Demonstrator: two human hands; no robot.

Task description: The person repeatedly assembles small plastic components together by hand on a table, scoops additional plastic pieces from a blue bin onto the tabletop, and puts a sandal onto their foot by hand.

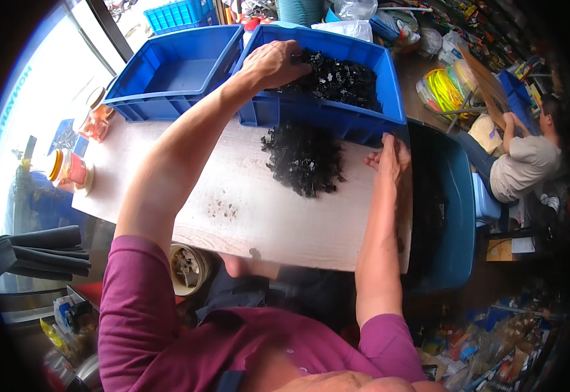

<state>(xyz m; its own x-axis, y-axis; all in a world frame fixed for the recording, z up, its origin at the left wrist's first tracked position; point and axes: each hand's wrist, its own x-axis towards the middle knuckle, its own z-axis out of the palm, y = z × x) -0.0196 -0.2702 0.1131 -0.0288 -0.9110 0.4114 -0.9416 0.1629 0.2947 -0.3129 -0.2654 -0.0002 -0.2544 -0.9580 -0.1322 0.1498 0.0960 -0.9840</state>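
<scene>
My left hand (274, 64) reaches over the left side of a blue plastic bin (334, 116) that holds many small black plastic pieces (340, 78). Its thumb and forefinger are apart beside the pieces, while the other fingertips are hard to see. My right hand (391, 159) is at the bin's front right corner, fingers curled in and thumb raised next to the bin wall; whatever it may hold is hidden. Between my arms, a loose pile of the same black pieces (304, 159) lies on the pale wooden table (285, 228), against the bin's front.
A second blue bin (154, 101), bare inside, adjoins on the left. Two jars, one with a yellow lid (69, 170), stand at the table's left edge. A teal tub (458, 228) with dark contents is beside the right edge. Another person (527, 160) sits at far right.
</scene>
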